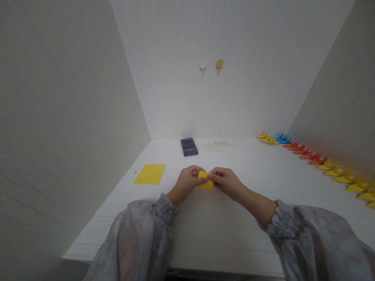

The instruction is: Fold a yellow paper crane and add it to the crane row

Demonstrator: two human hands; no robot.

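Between my two hands is a small folded piece of yellow paper (205, 185), held over the middle of the table. My left hand (189, 180) pinches its left side, thumb lying across the front. On the right side, my right hand (226, 180) grips the upper edge between thumb and fingers. Parts of the fingers behind the paper are hidden. To the left of my hands, a flat yellow paper sheet (150, 174) lies on the table.
A dark phone (189, 147) lies near the back wall. Along the right side runs a row of folded paper cranes in yellow (355, 179), orange (304, 150) and blue (282, 138). Two hooks, one white (202, 66) and one yellow (219, 64), are on the back wall. Walls enclose the white table (209, 234).
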